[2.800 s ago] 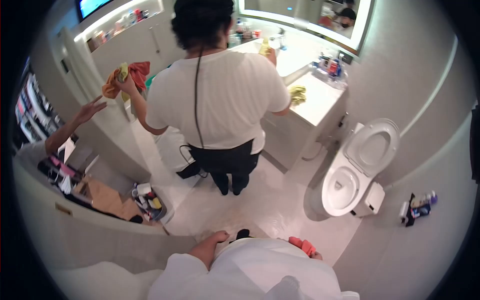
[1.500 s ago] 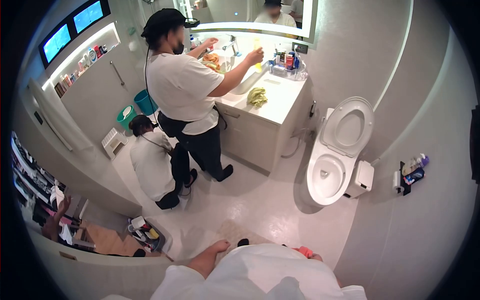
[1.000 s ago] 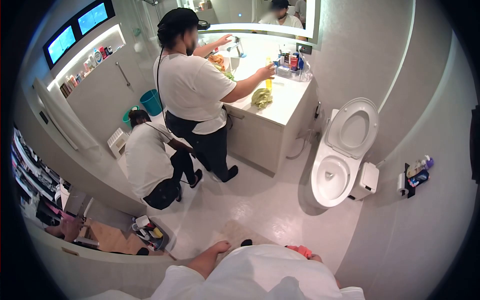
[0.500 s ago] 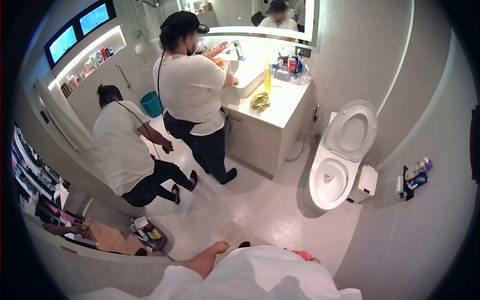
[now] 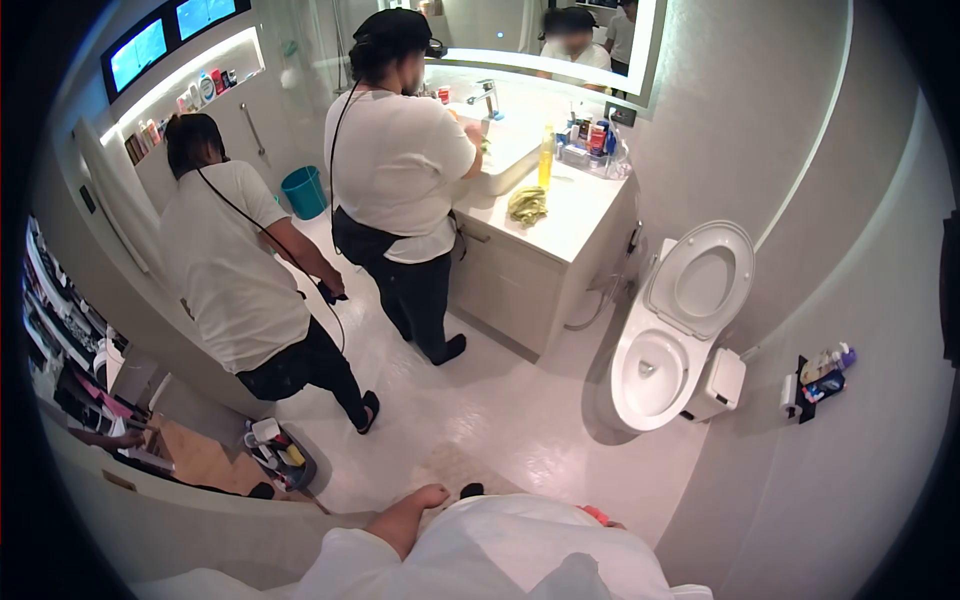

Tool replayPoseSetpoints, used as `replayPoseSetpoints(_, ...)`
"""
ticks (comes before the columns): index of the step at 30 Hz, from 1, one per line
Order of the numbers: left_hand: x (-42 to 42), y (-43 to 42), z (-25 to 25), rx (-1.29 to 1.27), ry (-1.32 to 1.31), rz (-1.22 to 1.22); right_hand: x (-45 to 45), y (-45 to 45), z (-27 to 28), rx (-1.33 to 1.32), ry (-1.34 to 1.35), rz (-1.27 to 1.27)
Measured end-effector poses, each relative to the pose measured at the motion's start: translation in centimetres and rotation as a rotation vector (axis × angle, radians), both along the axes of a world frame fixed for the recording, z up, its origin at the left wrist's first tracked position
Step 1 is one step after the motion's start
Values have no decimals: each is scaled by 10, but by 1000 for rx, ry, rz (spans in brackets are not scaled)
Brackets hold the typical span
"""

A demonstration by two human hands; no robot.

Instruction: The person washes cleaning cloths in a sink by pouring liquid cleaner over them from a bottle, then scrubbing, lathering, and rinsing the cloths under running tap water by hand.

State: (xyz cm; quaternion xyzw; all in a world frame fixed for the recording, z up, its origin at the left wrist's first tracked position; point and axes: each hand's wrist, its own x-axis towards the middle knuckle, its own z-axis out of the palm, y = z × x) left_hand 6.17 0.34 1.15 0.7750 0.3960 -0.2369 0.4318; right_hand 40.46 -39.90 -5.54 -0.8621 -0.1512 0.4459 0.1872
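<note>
My left hand (image 5: 431, 496) hangs beside my white shirt at the bottom of the view. Its fingers are curled closed, and nothing shows in them. At my other side, my right hand (image 5: 616, 525) is mostly hidden behind the shirt. A crumpled red-orange cloth (image 5: 595, 514) sticks out from it, apparently gripped. Both hands are low over the pale floor, apart from the furniture. The tip of a dark shoe or sock (image 5: 472, 490) shows beside my left hand.
A co-worker (image 5: 400, 170) stands at the sink (image 5: 510, 165); another person (image 5: 235, 260) is at left. A yellow bottle (image 5: 546, 160) and a green cloth (image 5: 527, 206) are on the counter. The toilet (image 5: 660, 370) has its lid up. A caddy (image 5: 300, 470) stands by the doorway.
My view has shifted slightly. The person at left has straightened somewhat and stepped nearer. The co-worker's hand has left the faucet and moved down toward the basin. My hands stay low at my sides.
</note>
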Motion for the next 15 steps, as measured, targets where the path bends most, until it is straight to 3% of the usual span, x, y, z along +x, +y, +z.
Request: replayPoseSetpoints(15,3,7,-6,22,-11,-48,5,13,35,-46,-34,76)
